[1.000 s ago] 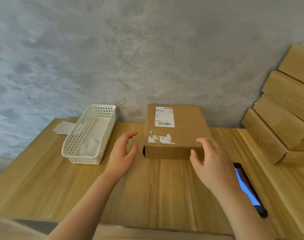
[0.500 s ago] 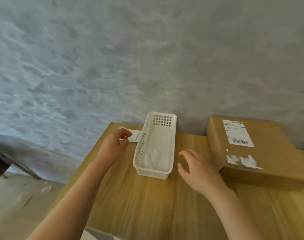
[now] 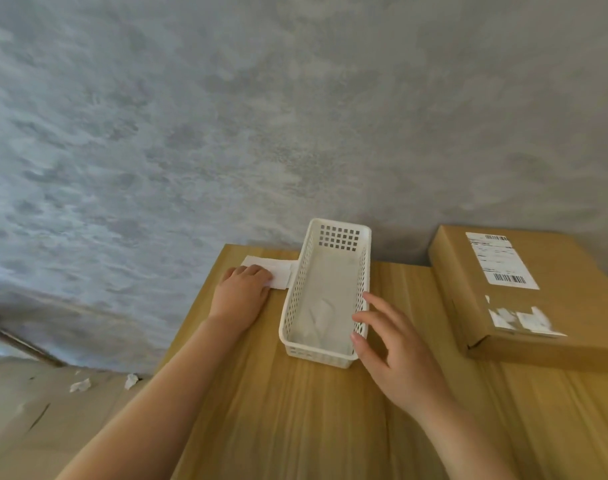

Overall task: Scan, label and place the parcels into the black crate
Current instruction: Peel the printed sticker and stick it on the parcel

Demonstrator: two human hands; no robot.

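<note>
Left hand point(image 3: 242, 294): palm down at the far left of the wooden table point(image 3: 330, 427), fingers curled onto the near end of a stack of white label sheets point(image 3: 276, 271); whether it pinches a sheet or only presses on it cannot be told. Forearm runs back to the near left edge of view.

Right hand point(image 3: 397, 353): open, fingers spread and relaxed, gripping nothing, raised just beside the near right corner of the white basket point(image 3: 295, 306); contact with the basket wall cannot be told.

White basket: long perforated plastic tray, lengthwise from near to far, between the two hands. Contains crumpled white paper scraps point(image 3: 319, 313) toward its near end.

Label sheets: flat on the table, touching or tucked against the basket's left wall at the far end.

Parcel point(image 3: 555, 306): flat brown cardboard box, right of the basket and apart from it, lying on the table against the grey wall point(image 3: 295, 116). White shipping label point(image 3: 499, 259) with barcode on its top face; torn white sticker remnants point(image 3: 522, 320) near its front edge.

Floor, near left: two small white paper scraps point(image 3: 103, 382).
</note>
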